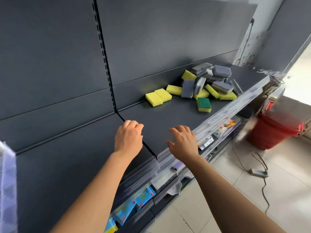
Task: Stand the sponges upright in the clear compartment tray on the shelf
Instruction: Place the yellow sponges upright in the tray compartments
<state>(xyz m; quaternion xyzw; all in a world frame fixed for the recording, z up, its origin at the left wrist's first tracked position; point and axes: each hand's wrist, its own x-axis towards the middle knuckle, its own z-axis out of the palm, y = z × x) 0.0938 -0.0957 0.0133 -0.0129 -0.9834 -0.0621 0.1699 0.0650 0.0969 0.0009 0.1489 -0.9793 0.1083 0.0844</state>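
Both your hands hover low over the near part of the dark shelf (168, 118), and neither holds anything. Your left hand (128, 137) sits over the seam where two shelf sections meet. Its fingers (134, 124) are curled loosely under, knuckles up. Your right hand (182, 142) is just beside it, above the shelf's front edge. Its fingers (175, 130) are spread and relaxed, and the thumb points toward your left hand. You cannot tell whether either hand touches the shelf.

The sponges (204, 83) lie well apart from your fingers, farther along the shelf to your right and toward the back panel (151, 39). They form a loose heap of grey and yellow pieces, some flat and some tilted against each other. Two yellow sponges (158, 97) lie flat, touching side by side, at the heap's left edge. These are the nearest ones to your left hand. A green-topped sponge (204, 105) lies flat in front of the heap, nearest the clear front strip (235, 105).

At the far left edge is a blurred piece of clear plastic (8, 174); you cannot tell what it is. Blue packets (134, 202) fill the lower shelf under your arms. A red bucket (272, 132) and a power strip (259, 172) are on the tiled floor to the right.
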